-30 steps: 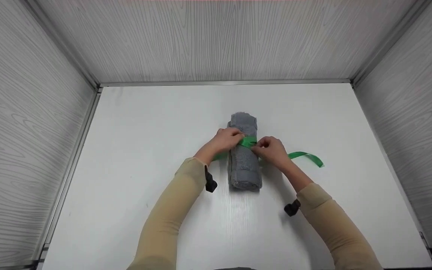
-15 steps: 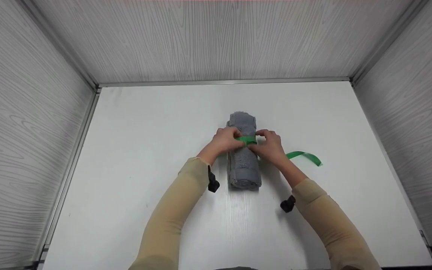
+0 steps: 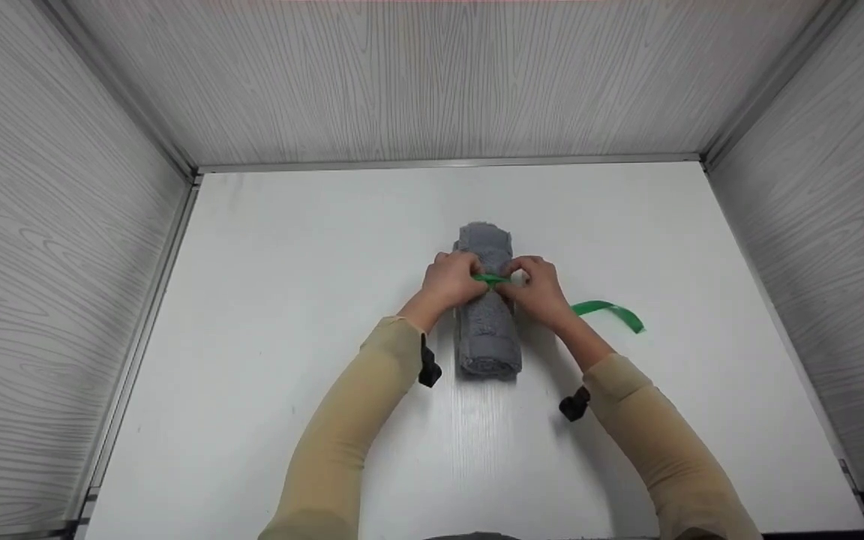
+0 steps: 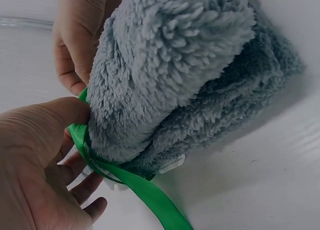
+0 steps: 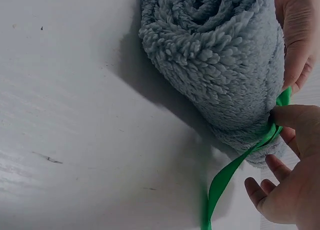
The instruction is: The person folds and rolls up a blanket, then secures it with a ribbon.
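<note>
A rolled grey fluffy towel [image 3: 488,337] lies lengthwise on the table, with a green ribbon [image 3: 490,278] across its middle. At the roll's left side my left hand [image 3: 451,280] pinches the ribbon between thumb and finger. From the right, my right hand [image 3: 541,291] pinches it too, its thumb low against the towel. The left wrist view shows one ribbon tail [image 4: 155,197] running down past the left hand; the other tail [image 5: 225,175] hangs beyond the right hand in the right wrist view. Fingertips partly hide where the ribbon strands meet.
The white tabletop [image 3: 289,247] is bounded by grey wood-grain panels [image 3: 432,82] at the back and both sides. A small white label [image 4: 172,163] sticks out under the towel. Black wrist cameras [image 3: 430,369] hang below both sleeves.
My right hand has shifted slightly up and left over the roll. Between my hands the ribbon now looks narrower and bunched. Its left tail has gone out of sight in the head view.
</note>
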Tool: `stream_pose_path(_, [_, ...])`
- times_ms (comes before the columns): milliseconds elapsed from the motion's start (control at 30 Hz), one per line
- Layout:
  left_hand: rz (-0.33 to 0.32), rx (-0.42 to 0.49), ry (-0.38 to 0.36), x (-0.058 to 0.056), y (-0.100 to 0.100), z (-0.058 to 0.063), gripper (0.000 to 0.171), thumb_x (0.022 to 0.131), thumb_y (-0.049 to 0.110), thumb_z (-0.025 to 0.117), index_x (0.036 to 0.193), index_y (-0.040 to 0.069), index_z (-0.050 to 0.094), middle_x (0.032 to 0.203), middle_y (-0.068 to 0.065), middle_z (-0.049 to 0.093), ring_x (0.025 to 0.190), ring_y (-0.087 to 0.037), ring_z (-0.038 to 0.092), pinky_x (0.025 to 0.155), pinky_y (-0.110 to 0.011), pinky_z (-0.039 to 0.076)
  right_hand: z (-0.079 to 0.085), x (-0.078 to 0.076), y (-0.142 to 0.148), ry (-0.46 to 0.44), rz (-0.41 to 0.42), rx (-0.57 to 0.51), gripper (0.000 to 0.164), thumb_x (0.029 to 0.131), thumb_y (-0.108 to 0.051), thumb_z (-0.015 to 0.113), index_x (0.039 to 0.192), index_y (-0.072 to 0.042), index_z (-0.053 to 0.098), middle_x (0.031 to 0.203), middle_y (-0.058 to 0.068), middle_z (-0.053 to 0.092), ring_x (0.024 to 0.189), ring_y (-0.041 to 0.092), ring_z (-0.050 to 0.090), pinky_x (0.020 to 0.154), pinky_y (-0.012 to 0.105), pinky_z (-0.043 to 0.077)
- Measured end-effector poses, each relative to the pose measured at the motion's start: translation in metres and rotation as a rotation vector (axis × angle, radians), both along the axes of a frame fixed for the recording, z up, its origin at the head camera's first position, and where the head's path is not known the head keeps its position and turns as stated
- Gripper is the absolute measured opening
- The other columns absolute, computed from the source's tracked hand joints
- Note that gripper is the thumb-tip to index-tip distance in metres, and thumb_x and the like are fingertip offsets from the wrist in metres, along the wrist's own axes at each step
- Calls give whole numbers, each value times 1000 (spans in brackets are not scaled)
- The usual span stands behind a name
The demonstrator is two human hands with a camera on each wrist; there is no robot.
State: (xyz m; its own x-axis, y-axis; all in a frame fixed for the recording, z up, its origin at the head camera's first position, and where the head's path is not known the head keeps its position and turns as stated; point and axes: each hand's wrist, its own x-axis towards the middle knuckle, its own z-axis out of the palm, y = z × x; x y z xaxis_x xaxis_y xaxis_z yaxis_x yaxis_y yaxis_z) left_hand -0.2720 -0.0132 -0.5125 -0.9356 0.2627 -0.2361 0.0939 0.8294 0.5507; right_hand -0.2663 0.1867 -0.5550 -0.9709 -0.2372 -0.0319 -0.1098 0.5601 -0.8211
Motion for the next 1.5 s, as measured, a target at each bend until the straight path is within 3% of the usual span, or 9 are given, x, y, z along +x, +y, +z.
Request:
stream_pose_path(400, [35, -128, 129, 3, 9, -10, 13, 98, 29, 66, 103, 17, 65, 98, 1, 64, 98, -24, 54, 92, -44, 43, 3, -2, -1, -40, 6, -156, 12, 96, -16, 72, 100, -4, 70, 123, 10, 62, 130, 25, 49, 108, 57, 40])
stream_pose_path(567, [58, -122, 168, 5, 11, -11, 13, 102, 28, 63, 102, 15, 61, 96, -1, 63, 99, -25, 55, 97, -43, 42, 4, -2, -1, -27, 21, -131, 10, 95, -14, 71, 96, -4, 71, 131, 13, 62, 133, 28, 49, 106, 58, 42])
stream_pose_path(700, [66, -131, 185, 7, 11, -11, 13, 105, 28, 60, 103, 15, 60, 97, -2, 62, 100, -25, 56, 100, -44, 40, 6, -2, -3, -12, 22, -89, 17, 99, -17, 67, 95, -2, 73, 136, 17, 60, 134, 31, 49, 106, 56, 44])
stream_pose_path(800, [72, -128, 197, 7, 11, -12, 13, 105, 28, 60, 104, 15, 61, 98, -1, 62, 101, -25, 56, 102, -44, 40, 7, -3, -5, 2, 8, -65, 23, 102, -19, 64, 95, 0, 73, 134, 19, 61, 133, 32, 50, 106, 53, 45])
stream_pose_path(967, [77, -111, 219, 8, 11, -13, 13, 105, 29, 60, 106, 16, 61, 98, -1, 63, 100, -24, 57, 103, -43, 40, 7, -4, -8, -12, -30, -67, 18, 99, -21, 68, 97, -3, 71, 125, 15, 64, 128, 28, 53, 105, 50, 46])
stream_pose_path(1200, [76, -85, 227, 8, 9, -14, 14, 104, 30, 62, 101, 16, 60, 93, 0, 61, 96, -22, 56, 100, -43, 41, 7, -5, -11, 18, -23, -72, 13, 97, -16, 72, 104, -5, 72, 117, 11, 64, 124, 26, 54, 105, 51, 46])
stream_pose_path(1500, [55, -52, 165, 5, 3, -10, 20, 103, 36, 64, 112, 18, 67, 106, 0, 69, 107, -24, 59, 97, -43, 44, 14, -14, -11, 130, -36, -17, 8, 97, -11, 70, 99, -4, 73, 117, 12, 67, 121, 28, 56, 102, 51, 46])
